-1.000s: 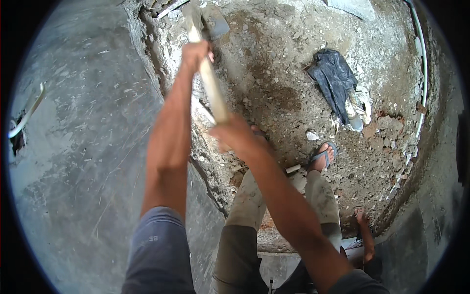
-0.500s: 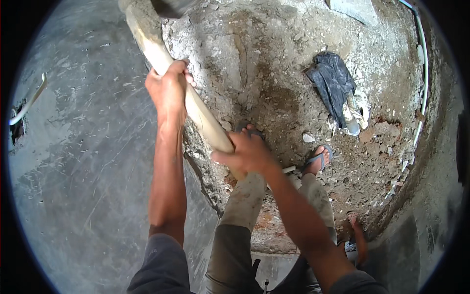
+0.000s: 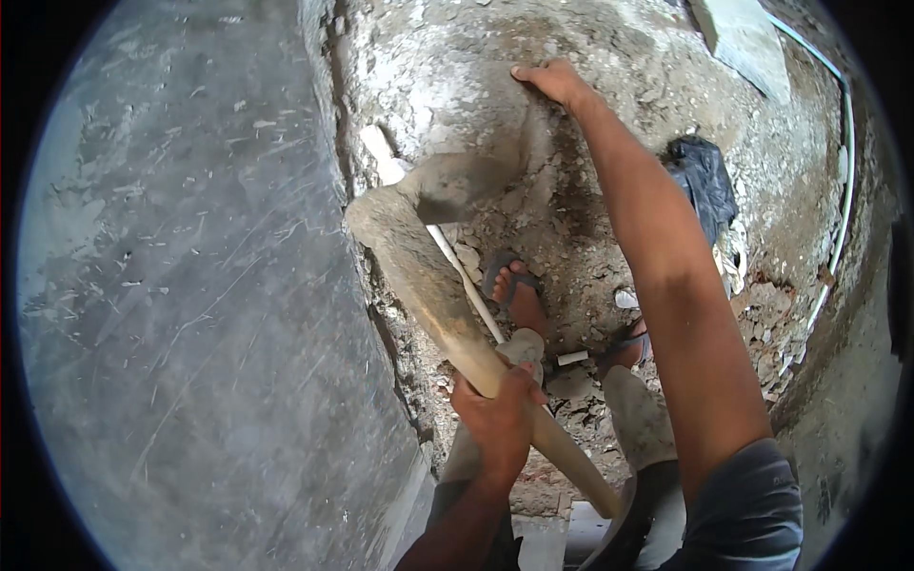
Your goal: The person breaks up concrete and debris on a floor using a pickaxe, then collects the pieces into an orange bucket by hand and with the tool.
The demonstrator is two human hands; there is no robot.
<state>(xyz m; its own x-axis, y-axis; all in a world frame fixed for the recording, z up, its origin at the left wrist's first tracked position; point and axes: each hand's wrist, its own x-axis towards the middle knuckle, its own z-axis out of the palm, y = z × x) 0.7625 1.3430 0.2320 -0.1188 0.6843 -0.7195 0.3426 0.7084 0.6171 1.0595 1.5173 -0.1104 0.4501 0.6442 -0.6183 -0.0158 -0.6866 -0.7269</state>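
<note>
the left hand [image 3: 495,419] is wrapped round the wooden-handled hoe [image 3: 433,295], slanting above rubbly ground [image 3: 590,252]; the right hand [image 3: 555,81] reaches past its blade [image 3: 462,186], grip unclear. soil seems partly loosened; the pale crust [image 3: 419,57] probably remains.

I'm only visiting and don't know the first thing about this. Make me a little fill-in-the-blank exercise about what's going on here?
1. The right hand is stretched out, while the handle is gripped by the person's ____ hand.
2. The handle is made of ____.
3. The crumpled plastic beside the right forearm is ____ in colour.

Missing words: left; wood; black.
</note>
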